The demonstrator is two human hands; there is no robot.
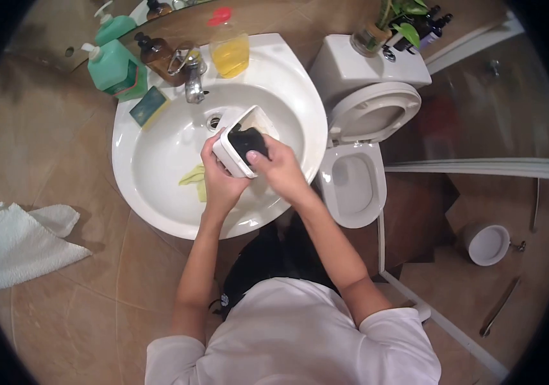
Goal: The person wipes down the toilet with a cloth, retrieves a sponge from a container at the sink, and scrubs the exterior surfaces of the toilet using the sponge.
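Warm light glints off the sink (159, 157), with fisheye curving and blackened corners.

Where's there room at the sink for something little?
Inside the sink, the left side is bare between the sponge and the yellowish cloth. The rim right of the yellow bottle is bare.

The back is crowded: green bottle, brown bottle, faucet. So is the middle: left hand on a white container, right hand on a black thing.

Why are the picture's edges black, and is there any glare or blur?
Head view: dark, rounded edges, probably from a wide lens; head view: bright glints on the sink and tap; head view: any print on the green bottle too soft to read, the black item too dark for detail.
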